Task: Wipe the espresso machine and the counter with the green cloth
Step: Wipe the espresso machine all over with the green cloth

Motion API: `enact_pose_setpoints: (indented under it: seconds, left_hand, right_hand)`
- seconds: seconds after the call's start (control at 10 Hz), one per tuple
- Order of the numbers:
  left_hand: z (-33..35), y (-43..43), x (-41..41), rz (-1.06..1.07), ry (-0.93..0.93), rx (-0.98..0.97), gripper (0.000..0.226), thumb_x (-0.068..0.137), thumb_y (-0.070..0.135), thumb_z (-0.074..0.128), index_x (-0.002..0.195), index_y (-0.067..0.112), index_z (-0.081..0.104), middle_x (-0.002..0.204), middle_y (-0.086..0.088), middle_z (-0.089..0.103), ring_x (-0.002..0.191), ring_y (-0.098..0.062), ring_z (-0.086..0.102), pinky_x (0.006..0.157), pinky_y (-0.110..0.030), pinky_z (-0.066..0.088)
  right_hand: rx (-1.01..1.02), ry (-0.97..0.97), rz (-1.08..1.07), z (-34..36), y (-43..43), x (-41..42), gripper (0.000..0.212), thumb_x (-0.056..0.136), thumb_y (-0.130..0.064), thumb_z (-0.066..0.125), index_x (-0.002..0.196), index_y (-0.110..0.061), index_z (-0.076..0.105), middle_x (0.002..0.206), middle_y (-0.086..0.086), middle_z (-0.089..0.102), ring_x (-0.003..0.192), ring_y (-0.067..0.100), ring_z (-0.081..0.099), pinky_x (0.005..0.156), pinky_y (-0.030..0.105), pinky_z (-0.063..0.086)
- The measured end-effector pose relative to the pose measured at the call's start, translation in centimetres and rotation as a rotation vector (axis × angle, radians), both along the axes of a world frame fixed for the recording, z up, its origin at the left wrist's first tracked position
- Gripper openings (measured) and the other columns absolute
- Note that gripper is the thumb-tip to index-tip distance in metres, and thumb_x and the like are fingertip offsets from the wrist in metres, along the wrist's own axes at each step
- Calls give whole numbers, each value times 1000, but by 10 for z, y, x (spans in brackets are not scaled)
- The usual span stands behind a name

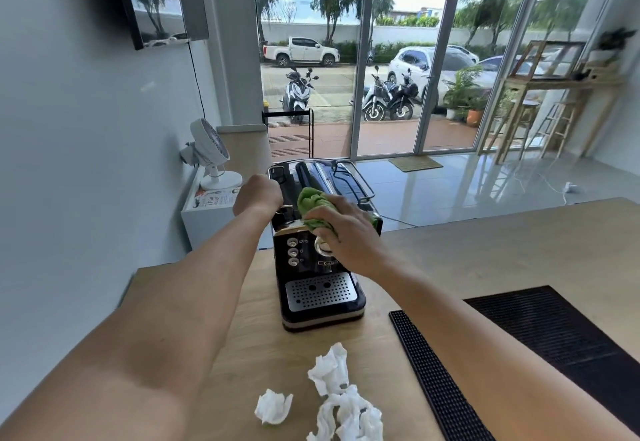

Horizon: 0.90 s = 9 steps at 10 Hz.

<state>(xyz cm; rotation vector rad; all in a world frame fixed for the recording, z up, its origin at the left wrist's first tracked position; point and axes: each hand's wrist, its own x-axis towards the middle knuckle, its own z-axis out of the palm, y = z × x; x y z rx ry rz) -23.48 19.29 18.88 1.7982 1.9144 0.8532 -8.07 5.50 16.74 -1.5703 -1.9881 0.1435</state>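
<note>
A black espresso machine with a silver drip grate stands on the wooden counter, its front facing me. My right hand presses a bunched green cloth onto the top front edge of the machine, above the dial. My left hand is closed against the machine's upper left side, by the back corner; what its fingers hold is hidden.
Several crumpled white paper tissues lie on the counter in front of the machine. A black rubber bar mat covers the counter to the right. A small white fan sits on a white cabinet at the left, beyond the counter.
</note>
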Motion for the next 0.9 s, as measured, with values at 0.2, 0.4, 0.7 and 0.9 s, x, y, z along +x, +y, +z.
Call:
enact_pose_setpoints:
  seconds: [0.2,0.4,0.7,0.9]
  left_hand:
    - [1,-9,3,-40,-46,-49,36,96,13,38,121,-3,59,121,-22,62,111,-37,59,90,-39,48]
    - [-6,-10,0,-50,-112,-55,37,94,17,39,120,1,60,117,-19,64,107,-36,62,92,-46,52]
    - [-1,-25,1,-55,113,-54,16,86,0,48,72,7,50,74,-8,53,75,-29,54,65,-31,40]
    - [0,-24,5,7,38,-39,12,88,7,44,87,11,56,87,-12,61,81,-31,56,69,-34,42]
  right_hand:
    - [113,47,39,-11,-22,11,30,88,-5,63,108,-26,71,138,1,51,124,25,47,105,44,39]
    - [138,420,-104,18,-26,30,41,80,10,60,102,-22,73,108,-4,63,98,16,60,89,40,55]
    - [241,53,-29,-27,-23,26,65,81,4,60,138,-28,55,143,0,53,129,24,48,109,42,38]
    - [386,-181,-55,-36,-31,75,63,66,15,71,118,-19,71,127,6,65,115,30,59,92,49,53]
